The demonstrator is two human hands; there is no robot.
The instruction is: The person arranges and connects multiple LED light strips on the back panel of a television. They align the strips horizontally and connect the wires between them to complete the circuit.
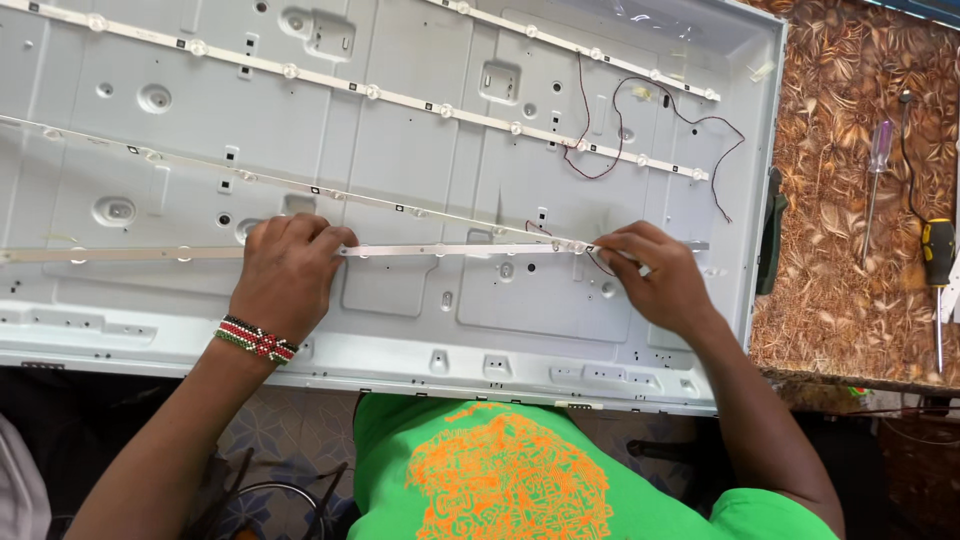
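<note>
A large white metal back panel point(400, 170) lies flat in front of me, with several long thin light strips running across it. My left hand point(285, 270), with a beaded band at the wrist, presses its fingers on the nearest light strip point(450, 249). My right hand point(655, 270) pinches the same strip near its right end, where a thin dark red wire point(665, 105) loops over the panel. Another strip point(300, 184) runs at a slant just above my hands.
The panel rests on a brown patterned table point(850, 270). To the right lie a clear-handled screwdriver point(877, 165) and a yellow and black screwdriver point(937, 270). A dark object point(771, 235) sits against the panel's right edge.
</note>
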